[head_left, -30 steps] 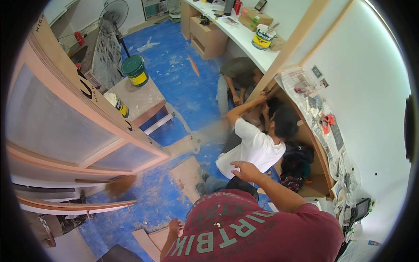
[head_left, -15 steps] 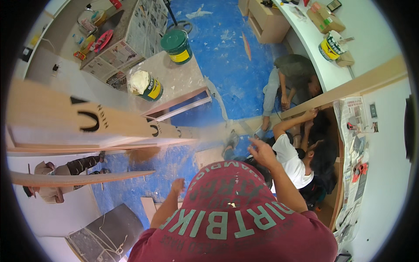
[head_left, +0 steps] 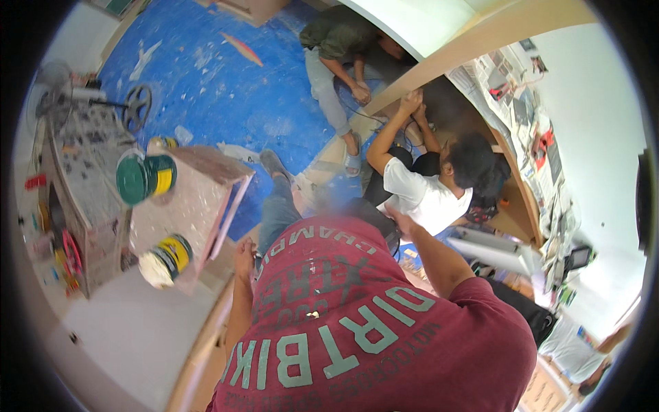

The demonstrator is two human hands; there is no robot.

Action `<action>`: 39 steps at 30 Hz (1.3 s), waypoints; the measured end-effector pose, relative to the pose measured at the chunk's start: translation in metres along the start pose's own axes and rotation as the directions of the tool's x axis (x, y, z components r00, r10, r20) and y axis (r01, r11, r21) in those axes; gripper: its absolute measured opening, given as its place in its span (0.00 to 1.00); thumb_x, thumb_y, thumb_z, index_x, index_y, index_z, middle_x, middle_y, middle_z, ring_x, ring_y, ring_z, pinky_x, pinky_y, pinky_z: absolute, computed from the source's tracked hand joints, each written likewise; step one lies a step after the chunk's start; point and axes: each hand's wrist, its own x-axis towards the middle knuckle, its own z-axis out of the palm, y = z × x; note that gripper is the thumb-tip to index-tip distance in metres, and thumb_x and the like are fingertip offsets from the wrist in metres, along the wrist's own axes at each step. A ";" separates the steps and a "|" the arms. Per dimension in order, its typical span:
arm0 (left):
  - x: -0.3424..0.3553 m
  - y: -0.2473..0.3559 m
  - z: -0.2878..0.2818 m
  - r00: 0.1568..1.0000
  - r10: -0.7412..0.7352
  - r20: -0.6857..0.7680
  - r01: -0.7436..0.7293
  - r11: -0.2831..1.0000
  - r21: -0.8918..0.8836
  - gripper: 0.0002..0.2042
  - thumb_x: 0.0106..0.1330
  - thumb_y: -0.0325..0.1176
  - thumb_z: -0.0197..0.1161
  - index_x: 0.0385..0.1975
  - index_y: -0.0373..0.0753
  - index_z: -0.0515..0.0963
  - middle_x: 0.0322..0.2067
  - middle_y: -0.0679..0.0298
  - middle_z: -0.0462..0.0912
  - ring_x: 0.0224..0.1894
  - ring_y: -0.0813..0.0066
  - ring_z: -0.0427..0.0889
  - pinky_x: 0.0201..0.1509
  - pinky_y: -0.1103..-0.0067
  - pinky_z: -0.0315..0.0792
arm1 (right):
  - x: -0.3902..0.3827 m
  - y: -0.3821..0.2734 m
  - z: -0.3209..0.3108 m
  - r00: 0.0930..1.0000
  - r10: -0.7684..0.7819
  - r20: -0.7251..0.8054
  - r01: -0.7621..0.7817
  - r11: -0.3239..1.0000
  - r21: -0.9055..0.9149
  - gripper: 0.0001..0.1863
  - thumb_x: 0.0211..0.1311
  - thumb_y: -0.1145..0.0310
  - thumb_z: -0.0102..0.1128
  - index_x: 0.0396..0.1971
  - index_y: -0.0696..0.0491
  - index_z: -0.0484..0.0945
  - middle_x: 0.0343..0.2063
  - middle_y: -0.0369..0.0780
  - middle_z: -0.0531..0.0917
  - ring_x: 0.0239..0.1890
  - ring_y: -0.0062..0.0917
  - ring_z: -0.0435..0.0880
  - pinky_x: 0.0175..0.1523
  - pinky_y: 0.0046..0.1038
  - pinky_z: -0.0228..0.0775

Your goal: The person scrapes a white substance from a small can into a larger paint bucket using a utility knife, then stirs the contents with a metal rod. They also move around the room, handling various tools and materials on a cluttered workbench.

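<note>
Blue sheeting (head_left: 206,75), scuffed with white, covered the floor beside two co-workers low by the cabinet (head_left: 518,175). Half a second earlier the wearer's right hand (head_left: 398,221) was raised, fingers spread; now it was lower, near the closer co-worker's white shirt (head_left: 425,196), and whether it gripped anything could not be told. The left hand (head_left: 245,257) hung loosely curled, seemingly holding nothing, near the bench (head_left: 185,223) with its two buckets (head_left: 139,180). Such a change suggested moving through rather than handling.
</note>
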 end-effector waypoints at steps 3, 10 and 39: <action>0.096 -0.058 -0.058 0.993 -0.011 0.116 -0.015 0.975 0.221 0.20 0.75 0.47 0.57 0.51 0.35 0.79 0.42 0.65 0.83 0.41 0.75 0.80 0.40 0.78 0.72 | -0.017 0.013 0.060 0.999 -0.035 0.021 0.024 0.920 0.391 0.37 0.67 0.35 0.54 0.60 0.53 0.77 0.55 0.44 0.83 0.56 0.33 0.82 0.65 0.38 0.71; 0.274 0.050 -0.139 0.894 -0.151 0.423 0.048 0.969 0.243 0.19 0.74 0.51 0.58 0.53 0.45 0.77 0.39 0.69 0.81 0.34 0.76 0.79 0.37 0.75 0.74 | -0.019 -0.029 0.165 0.939 -0.290 -0.186 0.344 0.785 0.516 0.25 0.71 0.45 0.54 0.53 0.50 0.80 0.48 0.38 0.87 0.48 0.29 0.86 0.59 0.35 0.77; 0.362 0.584 -0.055 0.912 -0.021 0.409 -0.220 0.817 0.533 0.31 0.74 0.50 0.58 0.66 0.31 0.68 0.52 0.54 0.81 0.46 0.70 0.82 0.50 0.73 0.76 | 0.066 -0.364 0.267 0.963 -0.248 -0.108 0.267 0.815 0.515 0.27 0.72 0.49 0.54 0.58 0.56 0.78 0.54 0.40 0.82 0.53 0.27 0.80 0.60 0.30 0.73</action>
